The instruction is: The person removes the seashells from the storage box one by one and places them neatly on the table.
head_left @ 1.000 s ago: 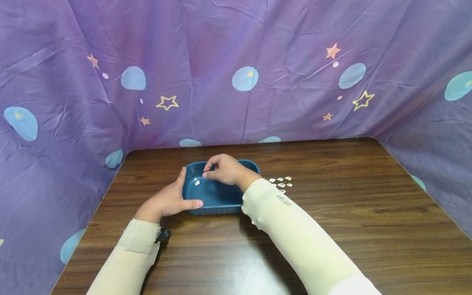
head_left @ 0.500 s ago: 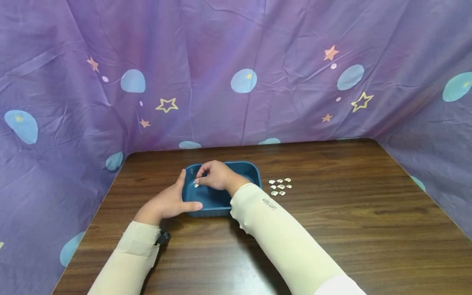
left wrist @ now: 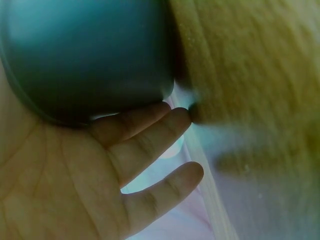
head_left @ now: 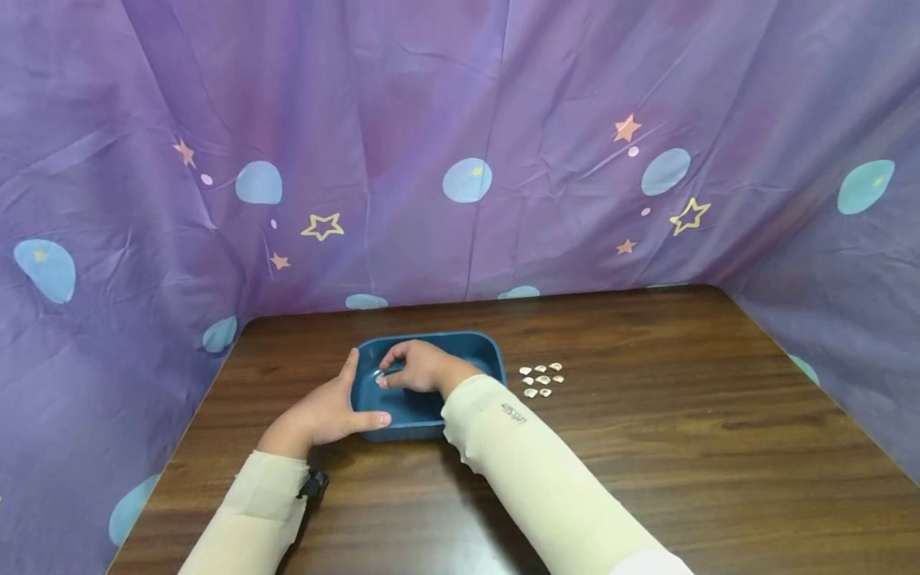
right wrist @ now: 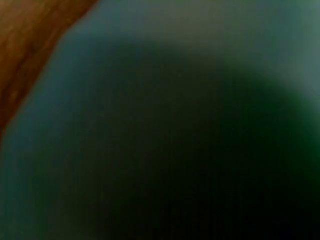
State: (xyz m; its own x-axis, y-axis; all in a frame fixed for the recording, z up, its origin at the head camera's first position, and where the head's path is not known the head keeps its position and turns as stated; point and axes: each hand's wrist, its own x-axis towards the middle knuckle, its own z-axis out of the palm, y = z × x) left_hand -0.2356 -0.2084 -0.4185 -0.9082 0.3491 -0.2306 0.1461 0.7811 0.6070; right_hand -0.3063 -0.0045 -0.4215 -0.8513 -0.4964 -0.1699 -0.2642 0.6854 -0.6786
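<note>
My left hand (head_left: 327, 411) rests against the left end of a blue rectangular tub (head_left: 467, 339), thumb on the near rim and index finger along the left side. In the left wrist view its other fingers (left wrist: 155, 145) stretch out under the tub's outer wall (left wrist: 90, 55). Inside the tub, at its left end, my right hand (head_left: 420, 369) pinches a small whitish seashell (head_left: 378, 377) between thumb and index finger. The fingertips partly cover it, so I cannot tell whether a second shell lies there. A dark blur fills most of the right wrist view.
Several small seashells (head_left: 542, 380) lie in short rows on the brown wooden table (head_left: 683, 447), right of the tub. A purple curtain (head_left: 402, 144) with stars and blue ovals hangs behind and at both sides.
My right hand has moved left and lower inside the tub, to where a shell lay. The left hand keeps its place on the tub. The head view has tilted up slightly.
</note>
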